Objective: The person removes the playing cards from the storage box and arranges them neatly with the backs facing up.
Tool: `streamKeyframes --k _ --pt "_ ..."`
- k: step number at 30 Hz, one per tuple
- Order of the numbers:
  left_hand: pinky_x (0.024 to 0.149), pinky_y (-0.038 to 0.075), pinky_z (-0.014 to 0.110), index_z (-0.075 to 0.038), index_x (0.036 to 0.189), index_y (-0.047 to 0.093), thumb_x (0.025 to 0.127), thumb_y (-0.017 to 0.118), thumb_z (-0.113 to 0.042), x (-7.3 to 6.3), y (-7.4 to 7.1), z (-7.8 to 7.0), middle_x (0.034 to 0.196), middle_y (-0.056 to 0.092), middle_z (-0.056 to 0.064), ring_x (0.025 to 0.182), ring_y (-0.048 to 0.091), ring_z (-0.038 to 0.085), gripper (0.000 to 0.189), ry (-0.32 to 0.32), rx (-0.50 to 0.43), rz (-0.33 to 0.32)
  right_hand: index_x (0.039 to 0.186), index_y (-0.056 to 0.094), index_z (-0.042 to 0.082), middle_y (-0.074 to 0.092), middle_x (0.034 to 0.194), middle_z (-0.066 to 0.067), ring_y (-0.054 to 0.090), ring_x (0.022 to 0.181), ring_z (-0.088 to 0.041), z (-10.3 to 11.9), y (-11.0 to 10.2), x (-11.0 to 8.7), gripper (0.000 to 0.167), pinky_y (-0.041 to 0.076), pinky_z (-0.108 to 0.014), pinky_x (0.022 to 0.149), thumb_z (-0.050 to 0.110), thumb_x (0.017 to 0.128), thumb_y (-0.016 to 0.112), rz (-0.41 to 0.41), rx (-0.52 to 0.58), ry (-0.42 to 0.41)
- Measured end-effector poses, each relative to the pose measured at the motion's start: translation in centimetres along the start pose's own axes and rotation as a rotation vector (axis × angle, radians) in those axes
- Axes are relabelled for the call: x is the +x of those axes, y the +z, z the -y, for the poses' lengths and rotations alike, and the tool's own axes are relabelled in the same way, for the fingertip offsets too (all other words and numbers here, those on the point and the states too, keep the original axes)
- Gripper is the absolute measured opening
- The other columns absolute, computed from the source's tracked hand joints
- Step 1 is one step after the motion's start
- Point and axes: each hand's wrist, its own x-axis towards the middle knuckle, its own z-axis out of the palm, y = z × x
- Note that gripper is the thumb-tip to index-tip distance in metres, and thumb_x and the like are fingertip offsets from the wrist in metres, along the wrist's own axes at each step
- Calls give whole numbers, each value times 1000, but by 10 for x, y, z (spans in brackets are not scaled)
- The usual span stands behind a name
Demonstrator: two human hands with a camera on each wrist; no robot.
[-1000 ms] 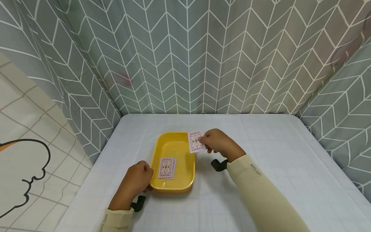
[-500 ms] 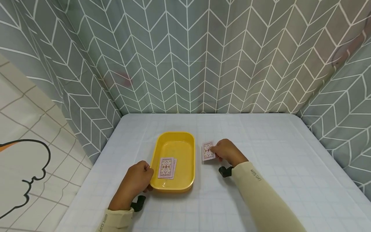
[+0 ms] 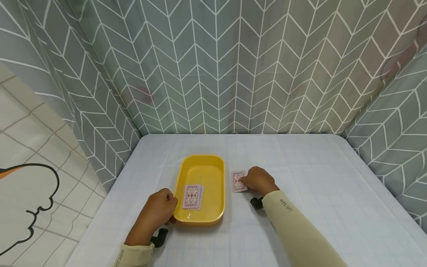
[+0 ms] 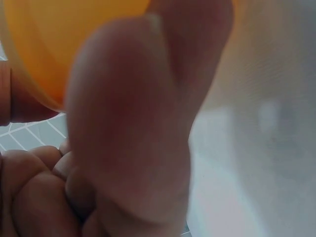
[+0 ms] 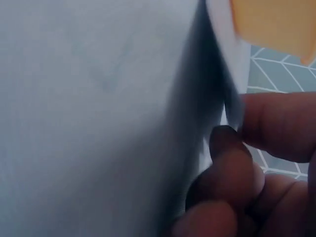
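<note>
In the head view a yellow tray (image 3: 218,207) stands on the table, and my left hand (image 3: 160,207) pinches its near left rim. The left wrist view shows the tray's orange-yellow wall (image 4: 44,44) between thumb and fingers. Overlapping playing cards (image 3: 191,196), backs up, lie in the tray's near left part. To the right of the tray, my right hand (image 3: 258,181) pinches the right edge of another playing card (image 3: 237,181), red pattern upward, low over the table. Seen from the right wrist, this card (image 5: 232,94) is edge-on between thumb and fingertips.
A white cloth covers the table (image 3: 300,222). Grey chevron-patterned curtains (image 3: 227,66) hang at the back and both sides. A black wrist mount (image 3: 257,203) sits under the right wrist, and another mount (image 3: 160,237) under the left.
My right hand has carried its card from over the tray's right rim rightward and down to the table beside it. The left hand has kept its grip on the tray.
</note>
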Motion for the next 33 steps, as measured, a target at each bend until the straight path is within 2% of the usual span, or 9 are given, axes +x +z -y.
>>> streamKeyframes --k 5,9,14,16,20,23,25,29,33 --pt "56 54 35 -5 100 57 103 51 -21 1 1 0 77 67 8 60 66 22 18 -4 6 -4 93 71 6 63 83 -9 58 74 -24 -1 2 1 36 44 -36 62 42 94 76 -26 -44 2" --pt "55 53 35 -6 99 58 103 51 -22 -1 0 -1 76 67 8 60 65 22 18 -13 13 4 105 74 3 69 95 -10 61 81 -26 4 0 -1 38 49 -40 66 40 97 71 -60 -63 -30" --pt "55 51 35 -6 98 57 102 51 -22 -3 0 -3 74 67 8 60 64 23 17 -15 21 11 106 75 7 71 103 -7 63 86 -24 42 -11 -25 36 52 -40 69 42 102 64 -148 -3 -165" --pt "54 51 35 -6 97 57 102 51 -21 -3 0 -4 74 66 8 60 64 23 17 -9 17 9 99 73 10 69 97 -5 62 82 -22 63 -15 -39 35 49 -37 66 43 103 64 -151 35 -238" --pt "54 52 35 -6 96 58 102 52 -21 -3 -1 -4 75 66 8 59 65 23 17 6 7 12 86 69 12 62 82 -2 57 71 -19 99 -15 -64 37 43 -32 59 44 103 66 -57 90 -359" --pt "54 52 36 -6 95 57 101 52 -21 -2 -1 -4 75 66 8 59 66 23 17 19 6 16 72 63 13 59 71 0 52 61 -16 120 -9 -74 44 40 -30 55 45 103 66 43 129 -391" --pt "53 51 36 -6 94 57 101 52 -21 -1 -2 -4 74 66 8 59 66 23 17 28 9 14 65 57 15 53 64 3 46 56 -14 132 -3 -75 49 36 -29 52 46 103 66 77 134 -397" --pt "53 50 36 -7 93 57 101 52 -22 -1 -2 -4 75 66 8 59 66 23 18 39 9 14 62 47 17 39 59 4 37 51 -13 147 15 -68 51 32 -29 50 45 101 65 56 66 -393" --pt "53 50 36 -7 91 57 101 52 -21 -3 -2 -2 74 66 8 59 66 23 18 38 -1 21 68 57 16 43 63 2 47 57 -16 149 34 -61 47 40 -33 58 48 100 66 48 -47 -357"
